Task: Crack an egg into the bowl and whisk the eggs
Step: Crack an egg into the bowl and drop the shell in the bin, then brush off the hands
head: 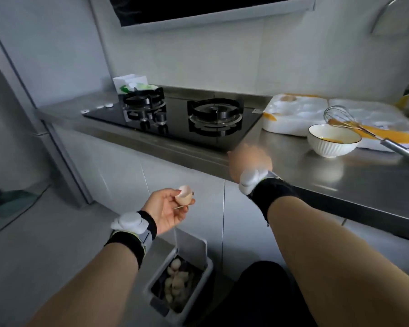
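Note:
My left hand [167, 208] holds an empty eggshell [184, 191] in its fingertips, in front of the cabinets and above an open bin. My right hand [249, 162] is blurred at the counter's front edge, left of the bowl; I cannot see its fingers or anything in it. A white ribbed bowl [333, 147] with yellow egg inside stands on the steel counter at the right. A metal whisk [340, 119] lies across the egg tray behind the bowl, its handle reaching off to the right. The white egg tray [300, 112] has several hollows.
A white bin [200, 246] on the floor below my left hand holds several eggshells. A black two-burner gas hob [175, 119] fills the counter's middle. A white box [130, 82] stands at its back left. The range hood hangs above.

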